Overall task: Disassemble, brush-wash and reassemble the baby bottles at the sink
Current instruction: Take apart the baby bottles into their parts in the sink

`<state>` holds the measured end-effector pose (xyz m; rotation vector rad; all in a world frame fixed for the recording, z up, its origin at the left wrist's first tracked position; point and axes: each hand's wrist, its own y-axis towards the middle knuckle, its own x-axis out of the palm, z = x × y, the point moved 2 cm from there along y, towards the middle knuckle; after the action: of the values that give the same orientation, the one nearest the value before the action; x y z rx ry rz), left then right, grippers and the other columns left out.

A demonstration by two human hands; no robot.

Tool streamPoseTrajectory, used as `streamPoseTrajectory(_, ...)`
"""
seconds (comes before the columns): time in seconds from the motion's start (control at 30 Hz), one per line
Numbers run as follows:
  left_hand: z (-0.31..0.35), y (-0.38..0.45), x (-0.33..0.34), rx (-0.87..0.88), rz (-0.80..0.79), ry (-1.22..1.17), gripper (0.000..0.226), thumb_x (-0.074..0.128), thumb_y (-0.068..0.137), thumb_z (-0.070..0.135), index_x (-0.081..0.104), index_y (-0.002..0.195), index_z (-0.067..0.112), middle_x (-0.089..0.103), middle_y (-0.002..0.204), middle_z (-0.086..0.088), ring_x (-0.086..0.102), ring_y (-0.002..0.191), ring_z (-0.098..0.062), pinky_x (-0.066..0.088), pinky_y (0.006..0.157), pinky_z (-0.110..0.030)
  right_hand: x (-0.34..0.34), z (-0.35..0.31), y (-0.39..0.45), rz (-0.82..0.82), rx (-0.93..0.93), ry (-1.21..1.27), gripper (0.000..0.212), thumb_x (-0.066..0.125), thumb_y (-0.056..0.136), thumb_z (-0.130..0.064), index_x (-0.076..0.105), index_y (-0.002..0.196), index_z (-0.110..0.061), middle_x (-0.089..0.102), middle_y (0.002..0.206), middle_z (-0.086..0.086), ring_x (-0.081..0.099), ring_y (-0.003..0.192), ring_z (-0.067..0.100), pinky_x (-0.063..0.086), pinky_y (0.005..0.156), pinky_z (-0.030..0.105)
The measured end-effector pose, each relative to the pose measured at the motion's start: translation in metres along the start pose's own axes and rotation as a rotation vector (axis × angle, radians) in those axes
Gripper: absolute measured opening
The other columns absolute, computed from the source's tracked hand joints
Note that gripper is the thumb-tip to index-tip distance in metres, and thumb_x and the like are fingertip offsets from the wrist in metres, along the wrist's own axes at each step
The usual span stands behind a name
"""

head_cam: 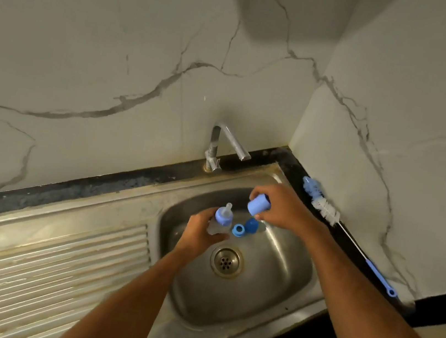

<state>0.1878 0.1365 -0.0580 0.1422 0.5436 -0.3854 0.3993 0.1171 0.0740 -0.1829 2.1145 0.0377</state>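
Left hand (200, 232) grips bottle (221, 220); right hand (282, 206) pinches cap (258, 208). Drop cap in sink (286, 279), unscrew collar next.

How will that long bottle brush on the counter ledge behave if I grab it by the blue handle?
The bottle brush probably feels light: thin wire stem, slim handle. The long stem will likely flex, so the bristle head may droop or wobble. Lying against the wall, it should not roll far.

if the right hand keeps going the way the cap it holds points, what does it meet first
Probably the bottle held by the left hand: the right hand aims its blue cap down-left toward the nipple, though depth is unclear.
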Motion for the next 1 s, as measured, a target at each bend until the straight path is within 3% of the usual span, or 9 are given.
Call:
streamPoseTrajectory(0.13, 0.002, 0.003, 0.011, -0.058, 0.076, -0.084, 0.049, 0.086, 0.078, 0.022, 0.063, 0.119, 0.033, 0.068, 0.108, 0.018, 0.062, 0.102, 0.006, 0.047, 0.084, -0.006, 0.052, 0.050, -0.011, 0.042, 0.283, -0.025, 0.024, 0.072, 0.078, -0.016, 0.073, 0.102, -0.015, 0.072, 0.094, 0.003, 0.068, 0.089, 0.020, 0.055, 0.077, 0.031)
streamPoseTrajectory(0.2, -0.002, 0.002, 0.018, -0.075, 0.107, -0.110, 0.047, 0.086, 0.078, 0.021, 0.064, 0.117, 0.036, 0.069, 0.107, 0.017, 0.063, 0.102, 0.005, 0.049, 0.085, -0.009, 0.076, 0.075, -0.015, 0.006, 0.380, -0.115, 0.023, 0.067, 0.086, -0.024, 0.072, 0.107, -0.016, 0.070, 0.101, 0.006, 0.066, 0.090, 0.021, 0.050, 0.075, 0.026)
streamPoseTrajectory(0.3, -0.012, 0.001, 0.031, -0.123, 0.111, -0.113, 0.051, 0.086, 0.077, 0.019, 0.065, 0.121, 0.033, 0.069, 0.109, 0.016, 0.064, 0.104, 0.001, 0.053, 0.091, -0.021, 0.106, 0.109, -0.021, -0.011, 0.440, -0.234, 0.026, 0.062, 0.090, -0.022, 0.070, 0.112, -0.012, 0.060, 0.116, 0.012, 0.062, 0.098, 0.026, 0.044, 0.075, 0.024)
streamPoseTrajectory(0.43, -0.023, -0.001, 0.046, -0.165, 0.144, -0.084, 0.056, 0.088, 0.075, 0.022, 0.064, 0.125, 0.027, 0.069, 0.115, 0.014, 0.064, 0.109, -0.004, 0.054, 0.099, -0.034, 0.137, 0.143, -0.025, -0.096, 0.426, -0.349, 0.025, 0.063, 0.092, -0.024, 0.061, 0.114, -0.010, 0.060, 0.116, 0.014, 0.061, 0.107, 0.030, 0.049, 0.086, 0.035)
streamPoseTrajectory(0.77, -0.017, 0.003, 0.058, -0.196, 0.173, -0.055, 0.062, 0.089, 0.074, 0.017, 0.058, 0.125, 0.034, 0.064, 0.111, 0.027, 0.060, 0.106, 0.009, 0.048, 0.091, -0.009, 0.180, 0.176, -0.024, -0.396, 0.352, -0.613, 0.030, 0.043, 0.099, -0.013, 0.054, 0.127, -0.015, 0.053, 0.129, 0.012, 0.057, 0.115, 0.026, 0.046, 0.097, 0.034)
streamPoseTrajectory(0.9, -0.014, 0.004, 0.060, -0.197, 0.196, -0.047, 0.060, 0.089, 0.074, 0.015, 0.059, 0.122, 0.037, 0.066, 0.110, 0.025, 0.062, 0.106, 0.007, 0.050, 0.092, -0.013, 0.173, 0.176, -0.019, -0.395, 0.402, -0.551, 0.031, 0.047, 0.096, -0.015, 0.055, 0.126, -0.016, 0.055, 0.129, 0.013, 0.057, 0.116, 0.030, 0.050, 0.098, 0.040)
streamPoseTrajectory(1.0, -0.015, 0.005, 0.059, -0.221, 0.214, -0.053, 0.056, 0.090, 0.073, 0.019, 0.065, 0.121, 0.032, 0.070, 0.109, 0.018, 0.065, 0.104, 0.002, 0.053, 0.089, -0.018, 0.150, 0.159, 0.002, -0.114, 0.479, -0.104, 0.033, 0.065, 0.091, -0.025, 0.061, 0.122, -0.015, 0.064, 0.120, 0.009, 0.063, 0.110, 0.026, 0.054, 0.090, 0.037)
